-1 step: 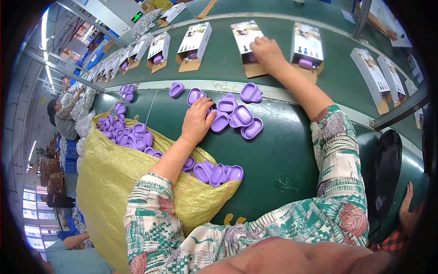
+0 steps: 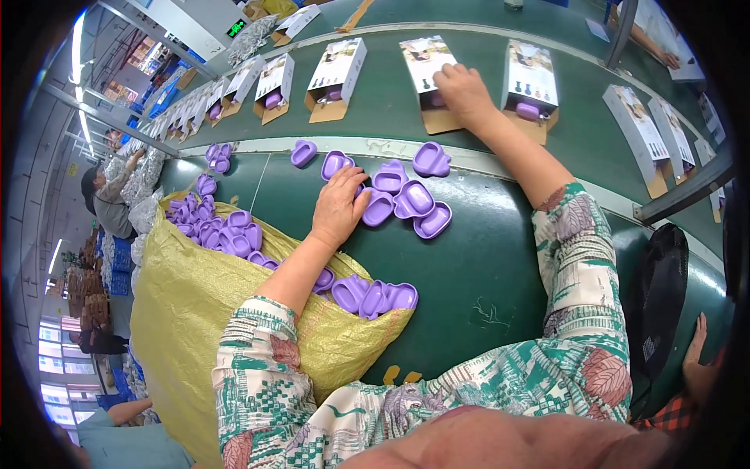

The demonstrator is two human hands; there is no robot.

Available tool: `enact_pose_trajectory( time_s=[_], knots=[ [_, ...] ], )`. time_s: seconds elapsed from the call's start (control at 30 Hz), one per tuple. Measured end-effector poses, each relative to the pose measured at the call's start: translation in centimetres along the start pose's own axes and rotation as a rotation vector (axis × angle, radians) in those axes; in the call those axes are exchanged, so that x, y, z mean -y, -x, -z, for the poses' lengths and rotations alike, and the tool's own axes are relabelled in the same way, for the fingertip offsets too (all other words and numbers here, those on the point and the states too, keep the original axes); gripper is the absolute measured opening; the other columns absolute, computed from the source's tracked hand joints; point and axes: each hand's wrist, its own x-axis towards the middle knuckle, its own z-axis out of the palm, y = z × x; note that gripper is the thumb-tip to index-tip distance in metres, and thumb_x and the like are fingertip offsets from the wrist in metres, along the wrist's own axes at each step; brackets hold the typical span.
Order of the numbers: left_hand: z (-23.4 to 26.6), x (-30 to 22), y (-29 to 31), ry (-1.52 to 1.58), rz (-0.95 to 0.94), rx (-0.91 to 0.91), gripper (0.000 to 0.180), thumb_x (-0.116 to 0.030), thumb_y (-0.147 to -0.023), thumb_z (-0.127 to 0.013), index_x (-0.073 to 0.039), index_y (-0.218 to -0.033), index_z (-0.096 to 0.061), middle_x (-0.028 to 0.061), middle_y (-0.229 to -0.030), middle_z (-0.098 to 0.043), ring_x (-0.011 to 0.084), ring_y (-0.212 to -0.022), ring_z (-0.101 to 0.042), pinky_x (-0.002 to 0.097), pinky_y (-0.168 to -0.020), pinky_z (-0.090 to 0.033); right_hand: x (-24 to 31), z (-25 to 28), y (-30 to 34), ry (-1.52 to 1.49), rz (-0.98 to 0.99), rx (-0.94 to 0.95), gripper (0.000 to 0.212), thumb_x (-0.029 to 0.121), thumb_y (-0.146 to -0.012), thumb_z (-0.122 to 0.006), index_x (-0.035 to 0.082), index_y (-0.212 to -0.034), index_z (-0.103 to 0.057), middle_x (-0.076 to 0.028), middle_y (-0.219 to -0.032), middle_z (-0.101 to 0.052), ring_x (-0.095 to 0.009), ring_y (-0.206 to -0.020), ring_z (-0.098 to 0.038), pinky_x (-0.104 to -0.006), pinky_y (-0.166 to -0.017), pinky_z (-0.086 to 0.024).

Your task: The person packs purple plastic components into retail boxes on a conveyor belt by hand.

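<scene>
Resting over purple trays [image 2: 415, 199] near the far edge of the surface [image 2: 492, 250], the left hand [image 2: 341, 209] holds its thumb apart. The right hand [image 2: 466, 95] curls over a box [image 2: 426, 55] by the belt's [image 2: 383, 98] near edge; whether either clamps anything cannot be determined.

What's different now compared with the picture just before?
Very little: the open cartons on the green belt have slid slightly right, and the right hand, at one carton's open end, has shifted right with them. Nothing was visibly picked up or let go. The left hand stays over the hollow purple pieces, and the yellow sack looks unchanged.
</scene>
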Motion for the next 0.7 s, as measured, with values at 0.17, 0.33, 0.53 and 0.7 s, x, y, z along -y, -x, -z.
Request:
enact_pose_trajectory(
  time_s=[0.17, 0.33, 0.53, 0.7],
  knots=[
    [0.4, 0.2, 0.2, -0.004, -0.010, 0.003, 0.029, -0.022, -0.083, -0.059, -0.003, -0.105, -0.060, 0.0132, -0.117, -0.058, 0.0328, -0.116, -0.050, 0.0406, -0.097, -0.040, 3.1, 2.8, 3.0, -0.505, -0.051, 0.065, 0.019, 0.022, -0.076, -0.066, 0.007, -0.085, -0.057, -0.009, -0.085, -0.056, -0.028, -0.085, -0.057, -0.0398, -0.075, -0.045],
    [0.1, 0.3, 0.1, -0.023, -0.017, -0.021, 0.028, -0.022, -0.083, -0.059, -0.004, -0.104, -0.060, 0.0129, -0.115, -0.059, 0.0328, -0.115, -0.051, 0.0407, -0.096, -0.041, 7.5, 3.4, 4.8, -0.295, 0.231, 0.186, 0.022, 0.026, -0.075, -0.067, 0.006, -0.079, -0.060, -0.008, -0.087, -0.056, -0.025, -0.092, -0.053, -0.0376, -0.078, -0.043],
    [0.0, -0.2, -0.3, -0.010, -0.027, -0.009, 0.027, -0.022, -0.083, -0.059, -0.004, -0.103, -0.061, 0.0130, -0.114, -0.059, 0.0326, -0.114, -0.051, 0.0405, -0.095, -0.041, 7.0, 1.9, 3.7, -0.275, 0.249, 0.067, 0.010, 0.015, -0.076, -0.058, 0.007, -0.080, -0.061, -0.008, -0.087, -0.057, -0.025, -0.092, -0.054, -0.0373, -0.077, -0.043],
    [0.2, 0.2, 0.1, -0.019, -0.007, -0.012, 0.027, -0.022, -0.082, -0.059, -0.004, -0.102, -0.061, 0.0131, -0.113, -0.059, 0.0328, -0.114, -0.051, 0.0408, -0.095, -0.041, 8.0, -1.1, -0.8, -0.263, 0.236, 0.040, 0.011, 0.014, -0.076, -0.056, 0.006, -0.080, -0.062, -0.009, -0.088, -0.057, -0.024, -0.092, -0.054, -0.0364, -0.075, -0.044]
  ],
)
